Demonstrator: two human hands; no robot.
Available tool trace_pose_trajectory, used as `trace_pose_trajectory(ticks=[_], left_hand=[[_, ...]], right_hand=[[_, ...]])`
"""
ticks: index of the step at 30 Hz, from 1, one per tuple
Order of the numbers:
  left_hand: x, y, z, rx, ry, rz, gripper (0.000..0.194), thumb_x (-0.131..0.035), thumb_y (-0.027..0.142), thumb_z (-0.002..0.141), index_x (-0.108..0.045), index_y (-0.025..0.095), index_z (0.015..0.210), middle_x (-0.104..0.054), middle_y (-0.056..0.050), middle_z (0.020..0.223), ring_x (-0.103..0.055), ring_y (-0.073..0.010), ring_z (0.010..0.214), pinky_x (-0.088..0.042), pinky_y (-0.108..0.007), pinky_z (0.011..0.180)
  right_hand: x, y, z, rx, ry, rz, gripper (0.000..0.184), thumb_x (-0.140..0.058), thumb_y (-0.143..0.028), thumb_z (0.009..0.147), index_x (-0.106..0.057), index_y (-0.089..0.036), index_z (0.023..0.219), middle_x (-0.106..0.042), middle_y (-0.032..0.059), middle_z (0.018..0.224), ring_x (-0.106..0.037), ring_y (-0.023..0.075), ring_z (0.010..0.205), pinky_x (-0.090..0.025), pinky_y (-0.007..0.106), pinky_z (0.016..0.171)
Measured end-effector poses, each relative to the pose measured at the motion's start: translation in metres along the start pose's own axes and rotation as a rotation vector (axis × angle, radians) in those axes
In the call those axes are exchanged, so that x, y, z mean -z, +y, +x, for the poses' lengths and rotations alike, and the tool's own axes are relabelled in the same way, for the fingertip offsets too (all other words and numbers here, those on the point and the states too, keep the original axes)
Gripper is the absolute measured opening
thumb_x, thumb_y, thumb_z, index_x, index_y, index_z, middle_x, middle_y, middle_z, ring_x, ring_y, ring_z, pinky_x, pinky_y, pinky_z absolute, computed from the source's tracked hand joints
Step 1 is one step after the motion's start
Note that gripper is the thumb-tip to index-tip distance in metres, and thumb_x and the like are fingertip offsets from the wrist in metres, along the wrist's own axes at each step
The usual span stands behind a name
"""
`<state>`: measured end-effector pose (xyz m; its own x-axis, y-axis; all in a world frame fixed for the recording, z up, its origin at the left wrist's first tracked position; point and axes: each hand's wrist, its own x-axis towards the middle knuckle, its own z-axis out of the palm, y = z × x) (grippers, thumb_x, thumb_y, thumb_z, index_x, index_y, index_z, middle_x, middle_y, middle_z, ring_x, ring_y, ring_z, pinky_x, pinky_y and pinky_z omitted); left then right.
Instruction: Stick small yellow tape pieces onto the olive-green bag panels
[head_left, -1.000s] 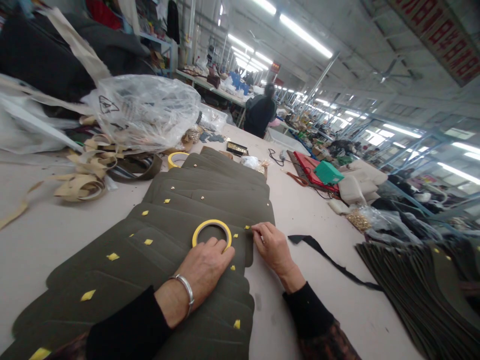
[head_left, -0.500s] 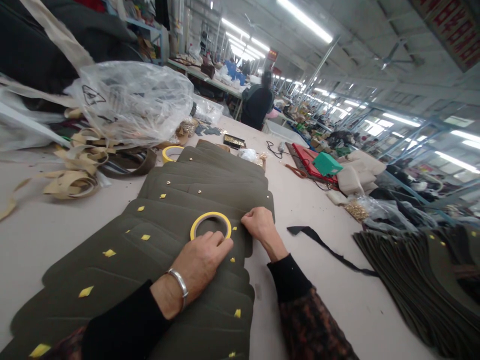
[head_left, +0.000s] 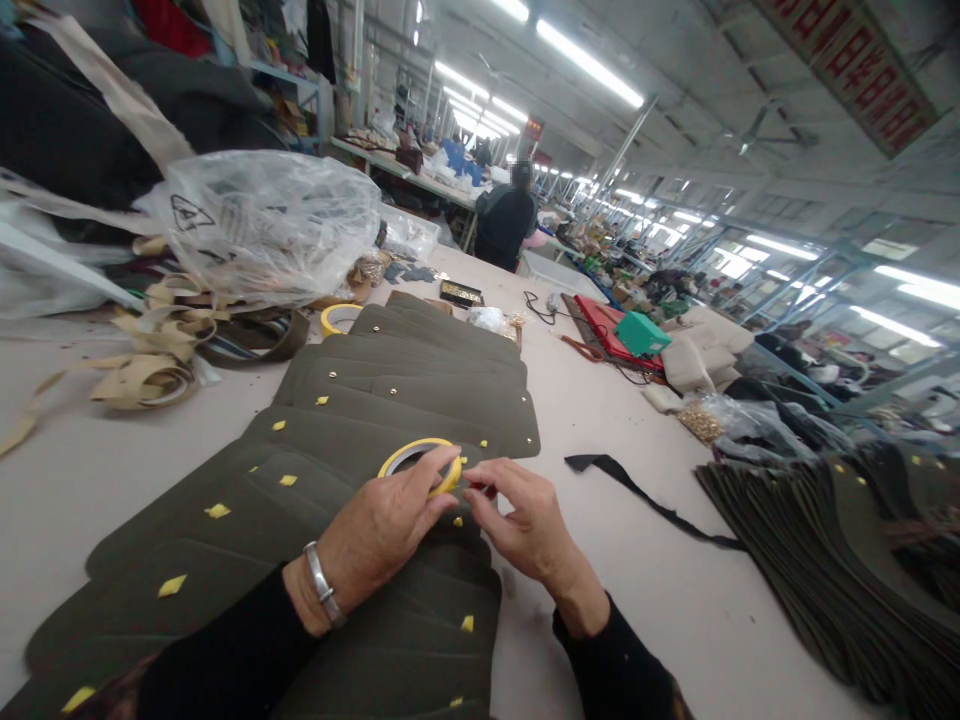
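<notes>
Yellow tape roll (head_left: pixel 450 479) clasped in left hand (head_left: pixel 381 525), right hand (head_left: pixel 531 522) just beside it, its grip unclear

Long white tube lights (head_left: pixel 589 62) glow below a grey ceiling (head_left: pixel 675 45), where a bladed fan (head_left: pixel 748 138) hangs near a rectangular red-lettered sign (head_left: pixel 851 72).

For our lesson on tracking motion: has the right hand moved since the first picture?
Yes. Judged against the black strip on the table, the right hand has moved leftward and lower in the view.

Tape roll (head_left: pixel 450 479) partly hidden
</notes>
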<state>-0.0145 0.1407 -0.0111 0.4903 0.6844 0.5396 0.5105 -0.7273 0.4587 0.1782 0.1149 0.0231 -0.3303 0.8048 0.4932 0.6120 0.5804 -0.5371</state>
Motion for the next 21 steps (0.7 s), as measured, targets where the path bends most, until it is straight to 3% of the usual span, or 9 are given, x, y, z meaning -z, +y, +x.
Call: trace_pose_trajectory(ticks=[4, 8, 14, 17, 21], left_hand=[[-0.001, 0.001, 0.0, -0.048, 0.0, -0.005, 0.036, -0.039, 0.03, 0.099, -0.038, 0.014, 0.131, -0.069, -0.008, 0.107, -0.069, -0.0168, 0.094, -0.054, -0.026, 0.086], [0.001, 0.005, 0.001, -0.074, -0.048, -0.04, 0.03, -0.039, 0.025, 0.098, -0.042, 0.017, 0.127, -0.065, -0.008, 0.117, -0.064, -0.0171, 0.105, -0.052, -0.027, 0.09], [0.006, 0.006, 0.003, -0.036, -0.176, -0.032, 0.018, -0.037, 0.021, 0.098, -0.056, 0.021, 0.099, -0.065, -0.003, 0.09, -0.065, -0.0171, 0.084, -0.053, -0.029, 0.073], [0.006, 0.006, 0.004, -0.027, -0.147, 0.016, 0.02, -0.038, 0.02, 0.097, -0.056, 0.02, 0.091, -0.062, -0.002, 0.082, -0.063, -0.0174, 0.074, -0.051, -0.029, 0.064], [0.008, 0.014, 0.005, -0.118, -0.024, 0.081, 0.02, -0.039, 0.017, 0.096, -0.056, 0.018, 0.086, -0.059, -0.002, 0.076, -0.059, -0.0165, 0.066, -0.046, -0.027, 0.056]], right_hand=[[-0.008, -0.001, 0.001, 0.127, -0.014, -0.058, 0.016, -0.053, -0.011, 0.087, -0.064, -0.02, 0.095, -0.07, 0.0064, 0.087, -0.064, 0.0165, 0.079, -0.053, 0.028, 0.072], [-0.011, 0.002, -0.001, 0.164, 0.034, -0.103, 0.014, -0.052, -0.009, 0.085, -0.061, -0.02, 0.087, -0.068, 0.0037, 0.078, -0.063, 0.0149, 0.07, -0.051, 0.026, 0.065], [-0.017, 0.001, -0.009, 0.162, 0.134, -0.183, 0.015, -0.051, -0.006, 0.079, -0.06, -0.018, 0.079, -0.063, 0.001, 0.065, -0.059, 0.0131, 0.059, -0.047, 0.024, 0.058], [-0.02, -0.008, -0.009, 0.0, 0.161, -0.138, 0.013, -0.054, -0.009, 0.076, -0.063, -0.017, 0.073, -0.063, 0.0007, 0.062, -0.058, 0.0125, 0.055, -0.045, 0.024, 0.055], [-0.024, -0.016, -0.005, -0.476, 0.178, 0.183, 0.01, -0.057, -0.015, 0.075, -0.063, -0.017, 0.067, -0.064, -0.0004, 0.057, -0.058, 0.0118, 0.049, -0.045, 0.021, 0.049]])
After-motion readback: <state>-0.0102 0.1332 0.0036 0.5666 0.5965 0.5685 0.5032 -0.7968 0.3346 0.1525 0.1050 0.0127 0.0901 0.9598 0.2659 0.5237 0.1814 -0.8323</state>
